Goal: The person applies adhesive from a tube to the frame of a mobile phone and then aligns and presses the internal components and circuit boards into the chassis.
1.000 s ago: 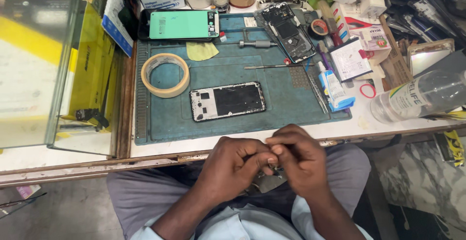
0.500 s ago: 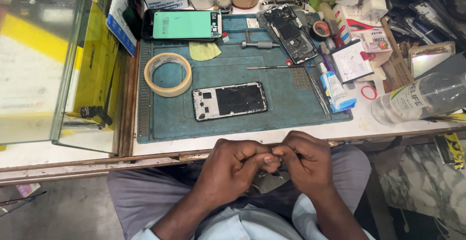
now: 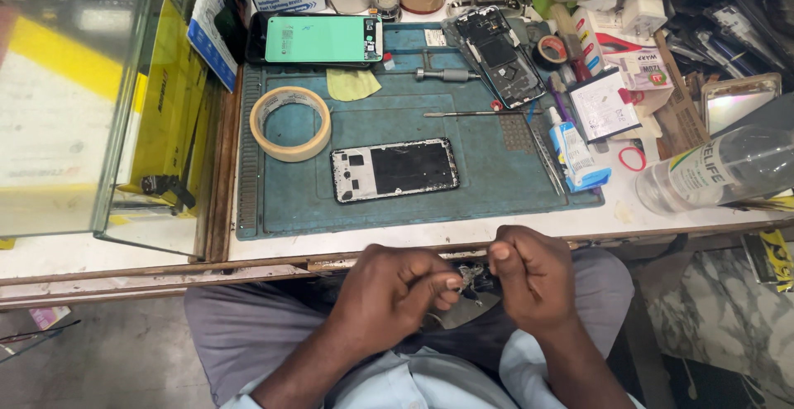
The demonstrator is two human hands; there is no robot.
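Metal part (image 3: 471,277) pinched between both hands' curled fingers (image 3: 451,283) — closed tight.

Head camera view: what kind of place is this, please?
Most likely a phone repair bench. A blue-green work mat carries an opened phone frame, a second stripped phone and a screwdriver, with a tape roll beside them.

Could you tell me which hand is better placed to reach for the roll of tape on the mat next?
Probably the left hand: the roll of tape lies on the mat's left side, ahead of it. The right hand would have to cross over.
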